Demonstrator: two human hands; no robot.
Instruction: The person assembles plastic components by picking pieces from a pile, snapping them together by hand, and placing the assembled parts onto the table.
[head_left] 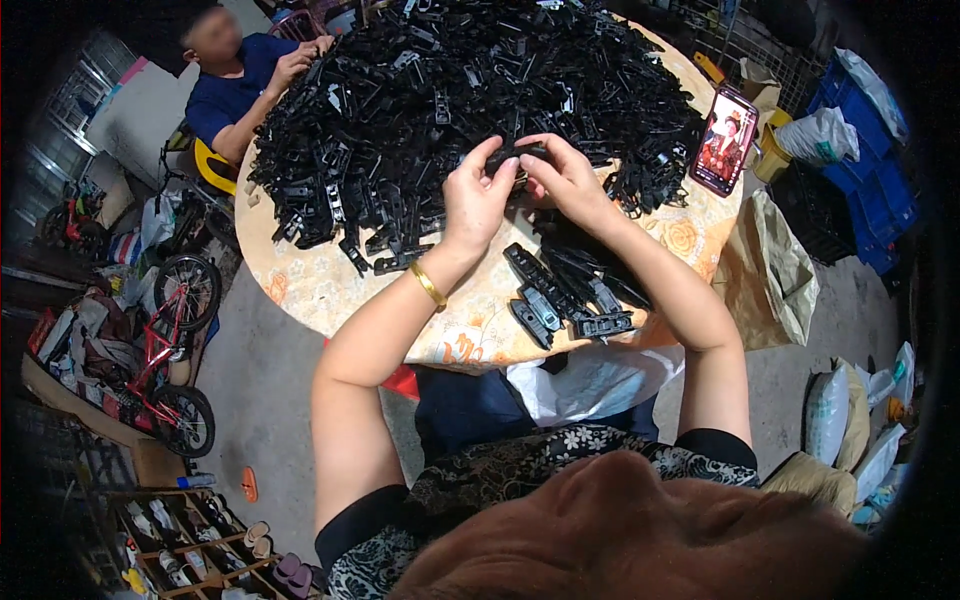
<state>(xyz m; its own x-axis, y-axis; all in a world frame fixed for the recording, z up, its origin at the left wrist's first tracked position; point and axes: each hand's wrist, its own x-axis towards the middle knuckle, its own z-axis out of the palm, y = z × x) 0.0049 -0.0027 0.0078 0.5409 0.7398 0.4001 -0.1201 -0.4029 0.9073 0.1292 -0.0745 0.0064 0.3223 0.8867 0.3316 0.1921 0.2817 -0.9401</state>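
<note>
Because the black part (517, 157) is small and dark, it is held up at the middle of the dial, twelve being straight ahead of the wearer, seemingly so that both hands can meet on it in clear view. The left hand (475, 205) pinches it between thumb and forefinger, and the right hand (570, 185) pinches it from the other side with thumb and curled fingers, each probably steadying it against the other; fingertips cover so much that I cannot tell whether it is one piece or two joined. The main heap (430, 110) sweeps from eight o'clock through twelve to three, presumably to stay within reach all round, while a smaller cluster (565, 285) lies apart at five o'clock, near the table's edge, perhaps to keep it from mixing with the rest. A phone (725, 140) stands tilted between two and three o'clock, its lit screen turned inward, likely for watching without being held. Counting: one round table (300, 290) under a flowered cloth, one phone, one gold bracelet (428, 285) on the left wrist, one co-worker (230, 95) between nine and ten o'clock reaching to the heap's rim, and one red bicycle (165, 350) at eight; the cluster shows at least four parts, and the heap overlaps too much to count.
</note>
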